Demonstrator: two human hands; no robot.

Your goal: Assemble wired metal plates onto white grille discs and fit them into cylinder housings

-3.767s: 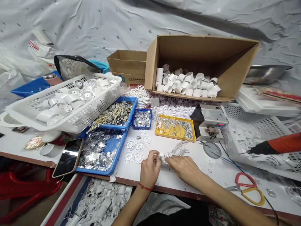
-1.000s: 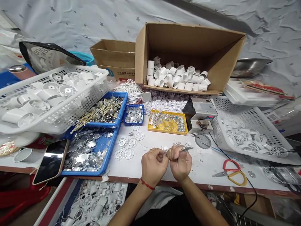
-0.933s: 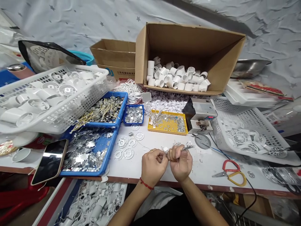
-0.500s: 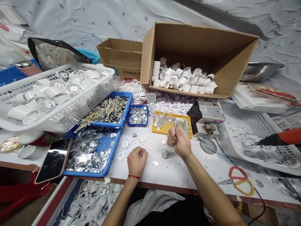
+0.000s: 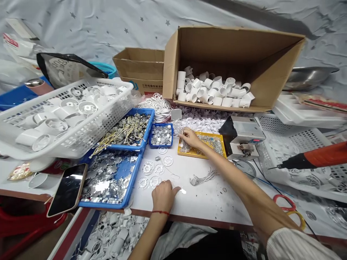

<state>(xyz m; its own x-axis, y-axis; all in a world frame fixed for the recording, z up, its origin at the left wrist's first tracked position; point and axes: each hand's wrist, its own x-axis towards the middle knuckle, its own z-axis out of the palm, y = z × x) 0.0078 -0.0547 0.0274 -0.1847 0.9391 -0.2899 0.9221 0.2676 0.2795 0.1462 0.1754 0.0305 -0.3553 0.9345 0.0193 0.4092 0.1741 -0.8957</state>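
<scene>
My right hand (image 5: pixel 190 138) is at the left end of the yellow tray (image 5: pixel 202 155), its fingers closed on a bundle of thin white-grey wires (image 5: pixel 184 146). Small metal parts (image 5: pixel 214 143) lie in that tray. My left hand (image 5: pixel 163 196) rests on the table with fingers loosely curled and thumb stretched out to the right; nothing shows in it. Close by lie several flat white plastic rings (image 5: pixel 148 167) and a small metal piece (image 5: pixel 158 158). A separate bunch of wires (image 5: pixel 202 178) lies on the table below my right forearm.
Blue trays (image 5: pixel 127 195) of metal pieces and a phone (image 5: pixel 67 190) lie left, beside a white basket (image 5: pixel 114 108) of plastic cups. A large carton (image 5: pixel 233 47) stands behind. To the right are a small machine (image 5: pixel 245 135), an orange-black power tool (image 5: pixel 311 157) and scissors (image 5: pixel 284 202).
My right hand, which held the wire bundle raised over the table, has moved forward and left to the yellow tray. My left hand's thumb has spread out from the fist.
</scene>
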